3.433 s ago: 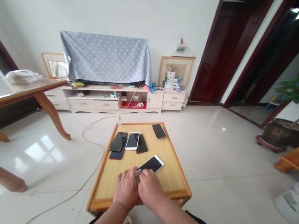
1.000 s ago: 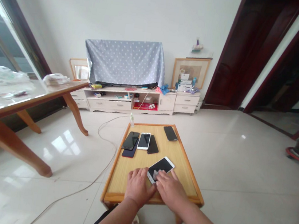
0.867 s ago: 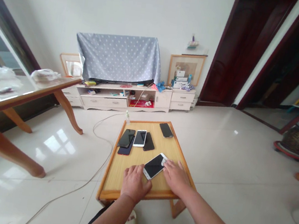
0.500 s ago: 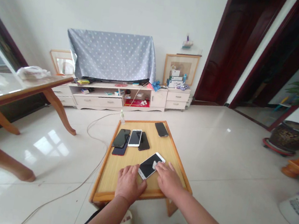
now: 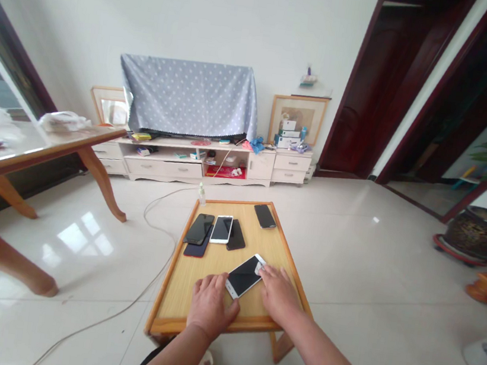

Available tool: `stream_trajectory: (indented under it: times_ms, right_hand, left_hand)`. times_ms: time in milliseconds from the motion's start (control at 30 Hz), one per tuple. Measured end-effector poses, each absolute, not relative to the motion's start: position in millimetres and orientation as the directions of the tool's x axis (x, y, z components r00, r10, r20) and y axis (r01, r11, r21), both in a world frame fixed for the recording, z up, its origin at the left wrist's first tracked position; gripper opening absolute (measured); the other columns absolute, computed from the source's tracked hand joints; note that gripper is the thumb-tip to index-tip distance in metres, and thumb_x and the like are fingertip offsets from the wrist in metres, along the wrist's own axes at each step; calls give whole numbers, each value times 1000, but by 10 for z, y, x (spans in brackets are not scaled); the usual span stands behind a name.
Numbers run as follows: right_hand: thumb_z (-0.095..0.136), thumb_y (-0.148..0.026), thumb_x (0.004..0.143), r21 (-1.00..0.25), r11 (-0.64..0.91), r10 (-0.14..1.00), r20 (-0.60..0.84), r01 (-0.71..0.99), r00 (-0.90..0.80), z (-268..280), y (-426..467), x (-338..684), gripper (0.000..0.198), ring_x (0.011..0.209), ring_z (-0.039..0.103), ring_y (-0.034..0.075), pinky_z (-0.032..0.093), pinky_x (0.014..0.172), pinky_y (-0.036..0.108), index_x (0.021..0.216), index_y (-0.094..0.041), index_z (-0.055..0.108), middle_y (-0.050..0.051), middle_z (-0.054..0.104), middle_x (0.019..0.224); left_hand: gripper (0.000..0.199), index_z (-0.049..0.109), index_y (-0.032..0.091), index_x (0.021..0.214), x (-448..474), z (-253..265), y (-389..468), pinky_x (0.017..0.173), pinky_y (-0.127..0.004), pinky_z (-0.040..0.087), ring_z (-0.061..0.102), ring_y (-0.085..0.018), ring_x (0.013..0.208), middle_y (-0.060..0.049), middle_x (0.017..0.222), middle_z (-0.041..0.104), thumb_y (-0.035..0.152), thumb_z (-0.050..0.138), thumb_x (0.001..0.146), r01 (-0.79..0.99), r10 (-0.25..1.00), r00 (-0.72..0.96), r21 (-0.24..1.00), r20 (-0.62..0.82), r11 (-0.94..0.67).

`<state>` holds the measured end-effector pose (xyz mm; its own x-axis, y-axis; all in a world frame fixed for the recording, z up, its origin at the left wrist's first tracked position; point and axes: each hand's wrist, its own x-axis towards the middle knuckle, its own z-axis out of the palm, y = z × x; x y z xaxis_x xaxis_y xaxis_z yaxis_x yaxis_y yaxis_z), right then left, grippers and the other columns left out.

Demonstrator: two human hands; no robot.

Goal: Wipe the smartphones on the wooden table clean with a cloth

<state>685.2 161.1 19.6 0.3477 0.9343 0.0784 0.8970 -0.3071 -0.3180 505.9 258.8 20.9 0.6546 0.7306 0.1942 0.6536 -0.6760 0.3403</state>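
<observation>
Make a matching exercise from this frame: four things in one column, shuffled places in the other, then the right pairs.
1. left hand
2. right hand
3. small clear bottle
4. dark blue phone

A. partly beneath a black phone
B. touching a small pale wipe
C. at the table's far left corner
D. at the angled white phone's near left end

Pairs: 1-D, 2-B, 3-C, 4-A

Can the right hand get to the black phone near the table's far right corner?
Probably yes: between the right hand and that black phone shows only wooden tabletop. It would likely have to stretch forward, and its fingertips hold what looks like a wipe against the nearer white phone.
</observation>
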Motion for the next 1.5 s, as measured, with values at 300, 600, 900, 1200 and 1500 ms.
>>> stream_trajectory:
  times_ms: [300, 600, 900, 1200, 1500]
  right_hand:
    - [26, -45, 104, -397, -61, 991, 89, 916, 104, 288, 1600, 6337, 49, 138, 41, 24, 12, 120, 49, 133, -24, 60, 9, 52, 145]
    - [21, -48, 104, -368, -260, 949, 76, 893, 307, 297, 1694, 6625, 55, 139, 39, 24, 16, 119, 48, 134, -21, 59, 10, 52, 144]
    - [18, -47, 105, -390, -164, 975, 72, 906, 208, 268, 1791, 6519, 54, 140, 39, 22, 12, 119, 50, 139, -26, 55, 8, 51, 146]
    - [22, -44, 104, -397, -75, 989, 86, 915, 118, 256, 1803, 6326, 50, 141, 37, 21, 12, 120, 48, 143, -28, 49, 6, 48, 148]
    - [22, -39, 104, -334, -384, 903, 60, 861, 426, 223, 1954, 6763, 49, 141, 35, 23, 8, 118, 54, 140, -26, 51, 8, 46, 150]
  left_hand:
    - [54, 52, 23, 127, 5049, 235, 2592, 104, -40, 27, 50, -26, 120, -8, 126, 63, 28, 59, 74, 672, 741, 661, 346, 119, -655]
    - [52, 52, 22, 127, 5042, 254, 2590, 104, -41, 28, 50, -27, 119, -9, 124, 64, 37, 59, 78, 663, 738, 659, 352, 143, -661]
    - [55, 50, 21, 130, 5022, 209, 2604, 103, -40, 28, 51, -26, 118, -9, 123, 63, 36, 58, 78, 670, 742, 653, 340, 154, -660]
    - [52, 49, 22, 130, 5019, 205, 2619, 102, -39, 29, 53, -25, 118, -9, 123, 63, 29, 55, 79, 672, 746, 653, 354, 131, -650]
    - [62, 49, 19, 132, 5038, 223, 2599, 106, -41, 27, 51, -28, 120, -11, 126, 62, 38, 62, 75, 681, 758, 634, 353, 156, -642]
